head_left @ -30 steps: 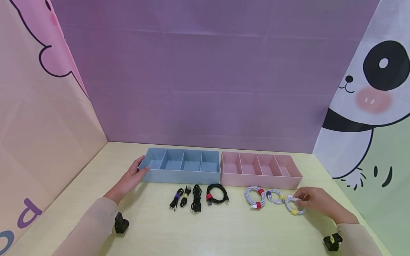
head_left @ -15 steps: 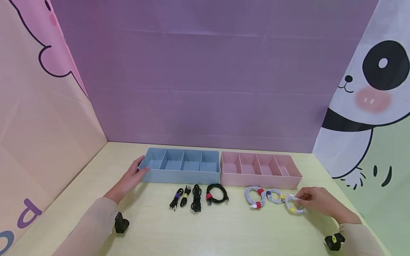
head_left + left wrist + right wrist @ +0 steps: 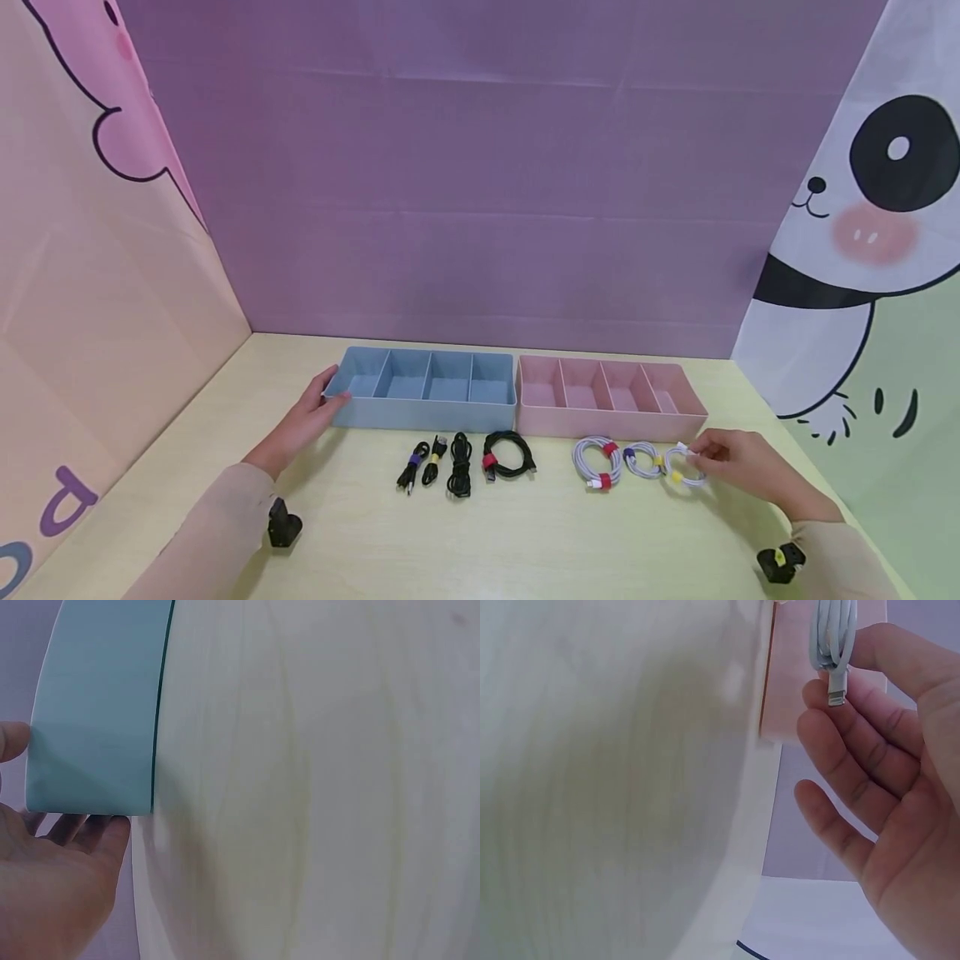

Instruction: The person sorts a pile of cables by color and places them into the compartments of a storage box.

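My right hand pinches a small coiled white charging cable with a yellow tie between thumb and forefinger. Its silver plug hangs down in the right wrist view, and the coil is lifted off the table; the other fingers are loosely curled. Over on the left, my left hand holds the left end of a blue divided box. In the left wrist view the thumb touches the box's rim and the fingers lie along its end wall. A pink divided box stands against the blue one.
Left of the held coil lie a white cable with purple and yellow ties and a larger white cable with red ties. Several bundled black cables lie before the blue box. Purple backdrop rises behind the table.
My right hand has raised the small white cable coil off the table, slightly up and toward the pink box. The left hand stays on the blue box.
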Demonstrator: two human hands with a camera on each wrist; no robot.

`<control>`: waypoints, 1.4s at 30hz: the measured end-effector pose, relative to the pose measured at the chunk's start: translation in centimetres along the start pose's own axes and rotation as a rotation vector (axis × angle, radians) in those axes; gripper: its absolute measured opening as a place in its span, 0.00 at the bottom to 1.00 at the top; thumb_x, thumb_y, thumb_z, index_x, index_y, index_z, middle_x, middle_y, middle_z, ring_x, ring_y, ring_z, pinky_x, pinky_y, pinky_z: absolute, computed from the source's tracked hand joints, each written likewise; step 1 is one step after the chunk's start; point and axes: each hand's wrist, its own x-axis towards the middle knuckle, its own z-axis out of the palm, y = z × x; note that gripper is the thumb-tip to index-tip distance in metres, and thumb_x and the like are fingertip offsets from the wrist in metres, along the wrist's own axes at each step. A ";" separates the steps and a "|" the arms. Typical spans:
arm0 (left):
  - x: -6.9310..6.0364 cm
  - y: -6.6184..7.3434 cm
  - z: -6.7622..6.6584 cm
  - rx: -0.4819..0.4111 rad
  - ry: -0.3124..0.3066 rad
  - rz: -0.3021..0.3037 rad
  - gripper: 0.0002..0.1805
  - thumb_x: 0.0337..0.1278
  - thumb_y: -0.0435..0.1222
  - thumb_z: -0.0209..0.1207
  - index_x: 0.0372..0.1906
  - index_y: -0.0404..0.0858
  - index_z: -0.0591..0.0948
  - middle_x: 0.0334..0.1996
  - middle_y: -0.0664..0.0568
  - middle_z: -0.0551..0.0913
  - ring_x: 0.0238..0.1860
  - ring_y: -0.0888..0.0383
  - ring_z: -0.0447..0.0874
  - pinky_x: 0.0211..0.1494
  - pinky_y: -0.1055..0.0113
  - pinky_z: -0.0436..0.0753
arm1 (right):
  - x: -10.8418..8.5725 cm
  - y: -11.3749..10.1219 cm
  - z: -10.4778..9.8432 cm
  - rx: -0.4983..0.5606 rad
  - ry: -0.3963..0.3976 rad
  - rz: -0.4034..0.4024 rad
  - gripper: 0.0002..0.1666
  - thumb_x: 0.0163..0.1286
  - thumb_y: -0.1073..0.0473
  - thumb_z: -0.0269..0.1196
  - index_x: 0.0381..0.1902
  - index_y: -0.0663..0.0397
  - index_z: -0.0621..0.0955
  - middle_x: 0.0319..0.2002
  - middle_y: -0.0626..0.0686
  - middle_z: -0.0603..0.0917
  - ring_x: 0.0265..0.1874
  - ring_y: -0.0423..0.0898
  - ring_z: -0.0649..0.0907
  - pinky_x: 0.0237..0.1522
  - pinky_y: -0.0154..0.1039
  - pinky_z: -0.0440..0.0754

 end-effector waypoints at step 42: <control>0.1 -0.4 0.2 -0.014 -0.004 0.013 0.46 0.77 0.54 0.45 0.80 0.39 0.34 0.79 0.33 0.33 0.76 0.30 0.37 0.73 0.33 0.47 | 2.3 -1.7 -0.4 -0.014 0.188 -0.015 0.06 0.66 0.59 0.70 0.35 0.55 0.84 0.28 0.43 0.83 0.28 0.39 0.80 0.31 0.34 0.80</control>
